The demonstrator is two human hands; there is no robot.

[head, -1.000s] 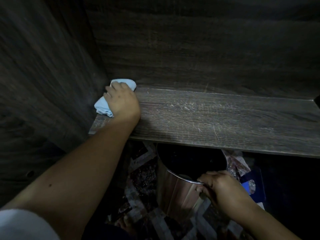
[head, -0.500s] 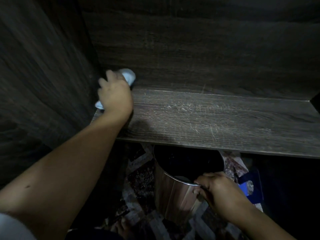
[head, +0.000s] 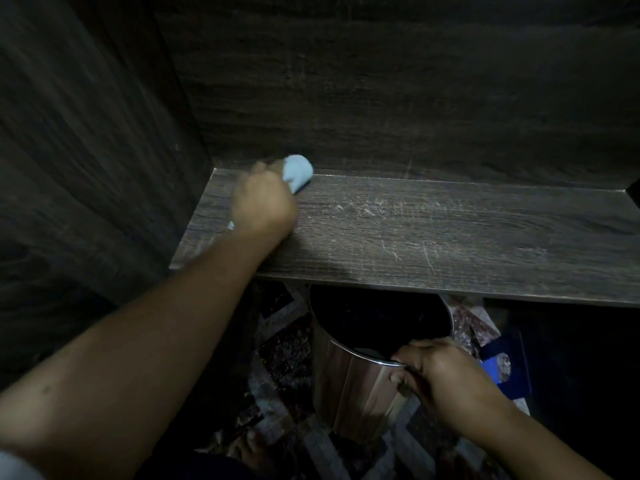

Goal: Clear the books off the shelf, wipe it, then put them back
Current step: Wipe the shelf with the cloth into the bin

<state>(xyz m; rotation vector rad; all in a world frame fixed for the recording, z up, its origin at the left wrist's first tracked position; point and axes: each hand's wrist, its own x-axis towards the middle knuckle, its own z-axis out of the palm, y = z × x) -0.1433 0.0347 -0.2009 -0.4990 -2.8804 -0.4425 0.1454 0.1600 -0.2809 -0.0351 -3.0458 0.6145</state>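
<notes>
My left hand point(head: 263, 206) is bunched round the blue cloth point(head: 298, 170), far-left corner of the shelf point(head: 450, 237); the dusty length runs right. Right hand point(head: 436, 372) grips the bin point(head: 346, 386) rim.

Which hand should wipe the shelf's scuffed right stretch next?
Left: the left hand holds the blue cloth on the shelf; the right hand grips the metal bin by its rim below.

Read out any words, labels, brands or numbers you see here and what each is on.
No readable text anywhere.
The shelf board, the light blue cloth and the metal bin show no lettering.
The blue flat thing on the floor has a pale patch, too dark and blurred to read.
</notes>
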